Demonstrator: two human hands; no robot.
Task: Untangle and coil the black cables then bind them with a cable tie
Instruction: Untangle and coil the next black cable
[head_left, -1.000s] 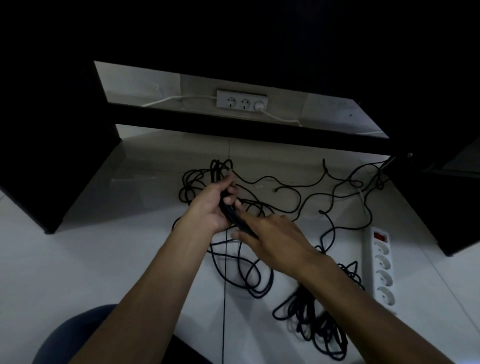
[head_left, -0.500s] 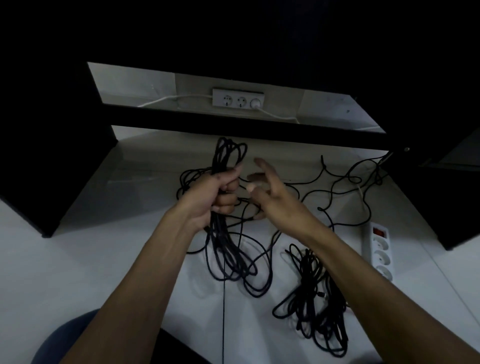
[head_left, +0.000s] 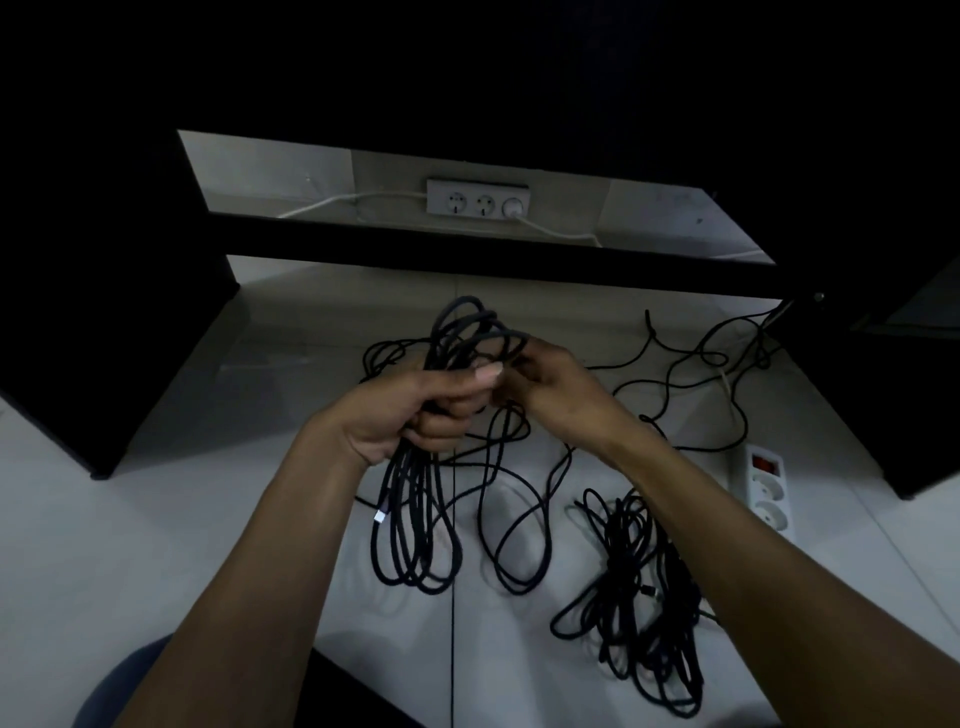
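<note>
Risk, floor tangle: the loose black cable (head_left: 675, 364) trailing across the floor (head_left: 156, 545) probably snags on its own kinks as more gets pulled in, dragging loops crooked.
Risk, second bundle: the tangled pile (head_left: 639, 597) near the right forearm may catch the slack.
Risk, coil: the coil (head_left: 415, 519) could slip apart if the fist loosens.
Left hand (head_left: 415, 410): fisted round the coil, loops above and below.
Right hand (head_left: 550, 389): fingers curled, pinching a strand beside the left thumb.
</note>
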